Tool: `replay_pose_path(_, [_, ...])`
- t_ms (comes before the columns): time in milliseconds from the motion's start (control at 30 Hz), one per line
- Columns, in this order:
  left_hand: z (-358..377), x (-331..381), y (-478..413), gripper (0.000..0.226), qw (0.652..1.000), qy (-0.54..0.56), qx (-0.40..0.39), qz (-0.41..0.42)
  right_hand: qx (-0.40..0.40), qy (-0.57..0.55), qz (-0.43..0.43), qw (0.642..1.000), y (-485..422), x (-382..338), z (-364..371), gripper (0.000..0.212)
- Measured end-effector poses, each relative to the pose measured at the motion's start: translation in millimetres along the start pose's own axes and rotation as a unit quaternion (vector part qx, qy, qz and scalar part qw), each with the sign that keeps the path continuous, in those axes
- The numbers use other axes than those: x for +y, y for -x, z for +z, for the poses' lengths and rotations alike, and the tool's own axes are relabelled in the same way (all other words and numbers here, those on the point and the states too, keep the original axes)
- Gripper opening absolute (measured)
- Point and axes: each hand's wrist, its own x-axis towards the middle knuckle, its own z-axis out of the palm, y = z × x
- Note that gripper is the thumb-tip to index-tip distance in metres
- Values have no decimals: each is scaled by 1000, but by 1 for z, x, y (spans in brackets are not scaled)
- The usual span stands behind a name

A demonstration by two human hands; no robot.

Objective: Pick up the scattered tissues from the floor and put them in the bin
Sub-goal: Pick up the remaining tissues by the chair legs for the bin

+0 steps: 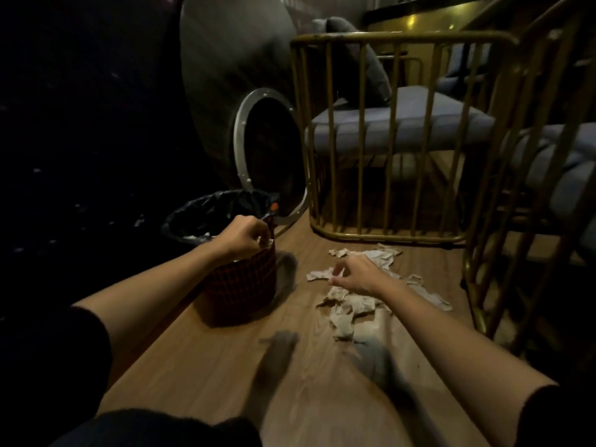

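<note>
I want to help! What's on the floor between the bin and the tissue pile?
Only bare wooden floor and shadow separate bin from tissues, in the head view.

No text, label, brand, number or sign can be read anywhere in this dim view.
</note>
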Motion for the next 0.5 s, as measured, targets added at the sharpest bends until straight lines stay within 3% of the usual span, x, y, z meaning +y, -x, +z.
replay_pose_path(233, [-13, -38, -97, 14, 998, 20, 62, 12, 20, -24, 49, 998, -38, 18, -11, 28])
replay_pose_path(300, [-12, -61, -123, 18, 999, -20, -34, -29, 14, -17, 55, 998, -56, 8, -9, 29])
replay_pose_path(367, [-8, -74, -142, 24, 974, -79, -192, -88, -13, 9, 54, 998, -74, -3, -4, 30])
replay_pose_path(400, [-8, -77, -153, 27, 962, -116, -228, -94, -33, 28, 53, 998, -84, -8, -3, 30])
replay_pose_path(433, [-9, -74, -166, 27, 962, -145, -217, -83, -51, 51, 55, 996, -94, -12, -4, 29])
replay_pose_path(500, [-9, -59, -196, 21, 986, -139, -92, -25, -66, 95, 67, 991, -112, -16, -10, 29])
